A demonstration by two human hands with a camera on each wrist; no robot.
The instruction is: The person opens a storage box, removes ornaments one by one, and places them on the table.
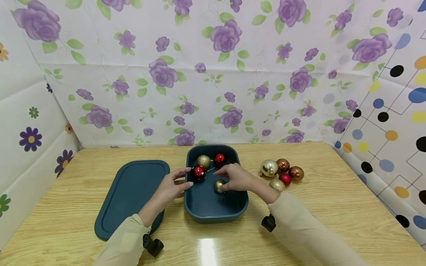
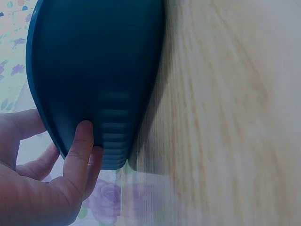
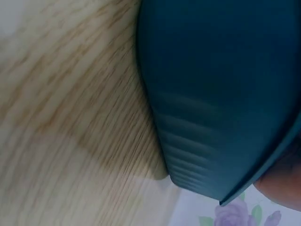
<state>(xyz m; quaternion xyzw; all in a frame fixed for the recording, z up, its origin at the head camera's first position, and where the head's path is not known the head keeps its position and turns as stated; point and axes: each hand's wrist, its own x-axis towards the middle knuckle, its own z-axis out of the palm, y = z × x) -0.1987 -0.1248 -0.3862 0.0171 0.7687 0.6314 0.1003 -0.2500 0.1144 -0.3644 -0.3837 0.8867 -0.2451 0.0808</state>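
Observation:
A dark teal plastic box (image 1: pixel 216 216) holds a few baubles: a glittery gold bauble (image 1: pixel 203 161), two shiny red baubles (image 1: pixel 199 172) and a smooth gold bauble (image 1: pixel 219 185). My left hand (image 1: pixel 169 188) grips the box's left wall, some digits over the rim and others against the outside, as the left wrist view shows. Inside the box, my right hand (image 1: pixel 237 178) is over the smooth gold bauble. Its thumb overlaps that bauble, while the fingers seem spread above it. Most of the right hand is out of sight in the right wrist view, behind the wall.
Left of the box lies a flat teal lid (image 1: pixel 133 188). To the right, a cluster of gold, red and copper-brown baubles (image 1: pixel 296 173) rests on the wooden table (image 1: pixel 332 207). A flowered cloth (image 1: pixel 199 92) hangs behind, with patterned cloths at both sides.

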